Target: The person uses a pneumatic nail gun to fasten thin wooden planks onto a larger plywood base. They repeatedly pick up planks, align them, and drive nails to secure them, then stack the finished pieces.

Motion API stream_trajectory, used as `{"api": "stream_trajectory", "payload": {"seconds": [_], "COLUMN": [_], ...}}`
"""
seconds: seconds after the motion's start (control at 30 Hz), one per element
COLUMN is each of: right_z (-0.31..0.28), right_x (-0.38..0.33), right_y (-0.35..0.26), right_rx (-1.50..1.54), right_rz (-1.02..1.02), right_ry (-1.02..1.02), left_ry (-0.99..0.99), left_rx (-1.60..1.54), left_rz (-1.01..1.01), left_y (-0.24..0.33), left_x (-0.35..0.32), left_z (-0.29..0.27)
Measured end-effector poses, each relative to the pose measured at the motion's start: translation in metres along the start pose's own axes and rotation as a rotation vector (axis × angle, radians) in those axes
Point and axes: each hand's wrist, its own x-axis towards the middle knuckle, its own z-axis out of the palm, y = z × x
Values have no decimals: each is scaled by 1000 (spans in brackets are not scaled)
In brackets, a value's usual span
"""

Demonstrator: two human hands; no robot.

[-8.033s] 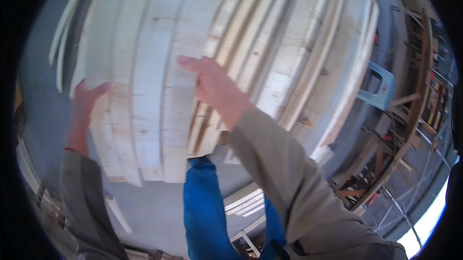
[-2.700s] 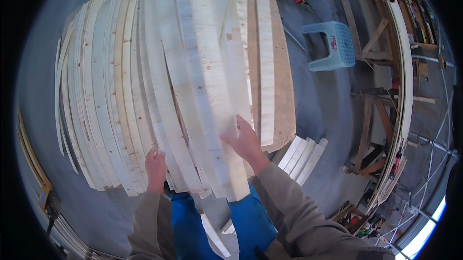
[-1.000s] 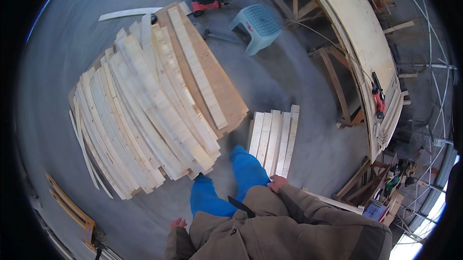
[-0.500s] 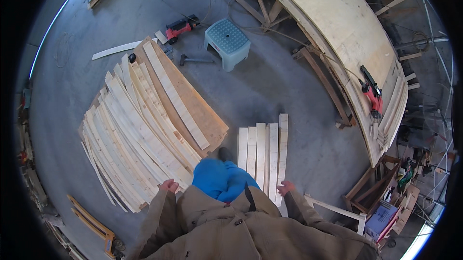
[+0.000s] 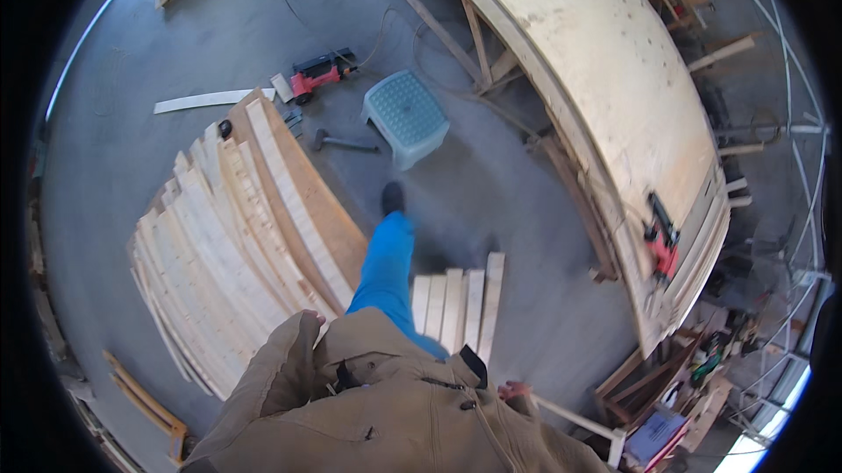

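My left hand [image 5: 317, 316] hangs low beside my jacket, mostly hidden by the brown sleeve. Only a bit of it shows, next to the lower end of the stacked pale wooden strips [image 5: 210, 245], and its fingers cannot be made out. Down at my right side, my right hand [image 5: 515, 391] hangs with loose, slightly parted fingers and nothing in them. Nearest to it are a short row of wooden slats [image 5: 474, 306] on the floor and a pale wooden frame [image 5: 574, 416]. One foot in a dark shoe [image 5: 393, 199] is stretched forward between the strips and the slats.
Ahead stand a light-blue plastic step stool [image 5: 406, 113], a hammer [image 5: 346, 142] and a red nail gun [image 5: 320, 77] with a hose. To the right curves a large plywood-covered form [image 5: 605, 61], bearing another red nail gun [image 5: 662, 245]. A wooden crate [image 5: 645, 381] sits lower right.
I have stepped forward, one leg now reaching toward the stool. The slats and strips have slid lower in view. My left hand has gone partly behind its sleeve; my right hand sits lower.
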Motion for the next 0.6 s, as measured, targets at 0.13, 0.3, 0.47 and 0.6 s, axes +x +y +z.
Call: {"api": "stream_trajectory", "payload": {"seconds": [0.13,0.3,0.47,0.6], "right_z": [-45,-94,-26,27], "right_x": [41,78,24,-26], "right_y": [-56,-232,-495,-621], "right_rx": [-536,-436,-293,-368], "right_rz": [-238,-71,-422,-504], "right_ry": [-147,-306,-144,-260], "left_ry": [-3,-131,-124,192], "left_rx": [-38,-214,-188,-857], "left_rz": [-45,-221,-384,-358], "left_y": [88,122,91,104], "left_x": [52,34,36,12], "left_z": [15,5,-10,17]}}
